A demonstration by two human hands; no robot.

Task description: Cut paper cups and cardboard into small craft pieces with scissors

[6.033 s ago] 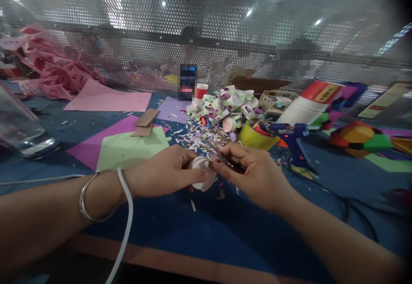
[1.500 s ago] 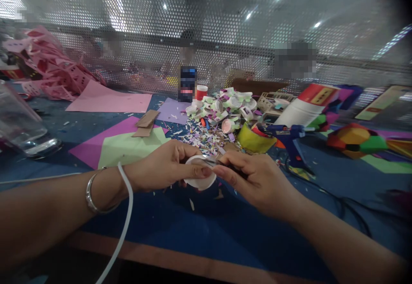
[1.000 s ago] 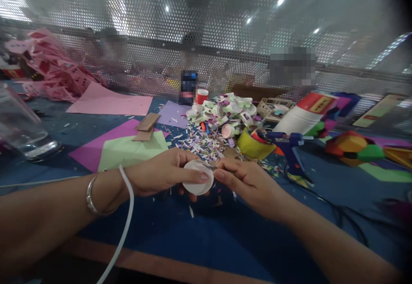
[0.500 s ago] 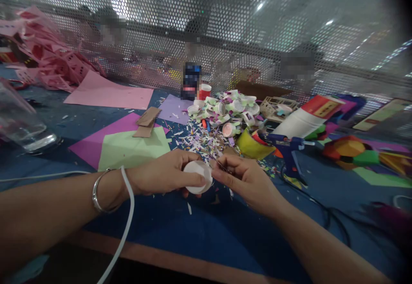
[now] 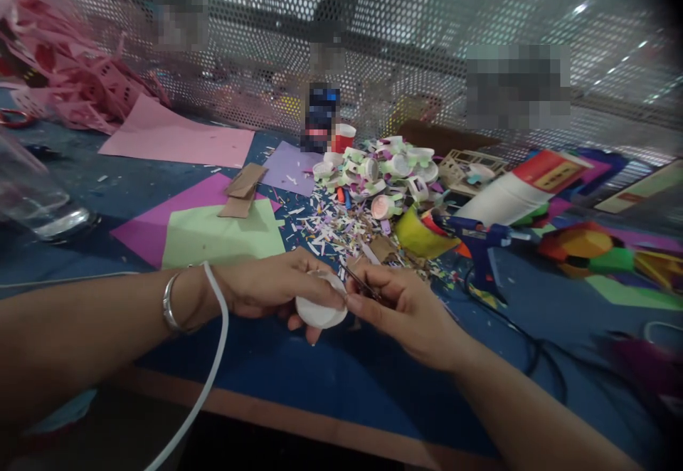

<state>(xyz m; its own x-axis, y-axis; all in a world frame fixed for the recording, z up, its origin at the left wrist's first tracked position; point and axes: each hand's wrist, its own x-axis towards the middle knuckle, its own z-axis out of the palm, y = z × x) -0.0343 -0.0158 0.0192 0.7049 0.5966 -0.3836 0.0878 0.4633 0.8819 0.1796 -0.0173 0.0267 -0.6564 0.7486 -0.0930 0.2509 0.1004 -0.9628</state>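
Observation:
A round white cup-like piece (image 5: 320, 307) is held by my left hand (image 5: 285, 282), whose thumb lies across its top and whose other fingertips show below it. My right hand (image 5: 392, 304) pinches a thin dark tool (image 5: 361, 281) right beside the piece; the tool's tip is too small to make out clearly. Beyond both hands, paper scraps (image 5: 341, 233) cover the blue table (image 5: 299, 400). Behind them rises a heap of white and green paper-cup pieces (image 5: 392, 168).
A blue glue gun (image 5: 483, 250) with a black cable stands right of a yellow roll (image 5: 424, 233). Green paper (image 5: 224, 233), magenta paper (image 5: 141, 225) and brown cardboard (image 5: 242, 190) lie left. A clear glass (image 5: 58, 218) sits far left; a white cord (image 5: 213, 371) crosses my left wrist.
The white piece has turned and tilted in my left hand, and my left thumb has moved farther over it. The camera view has shifted slightly. My right hand stays beside the piece.

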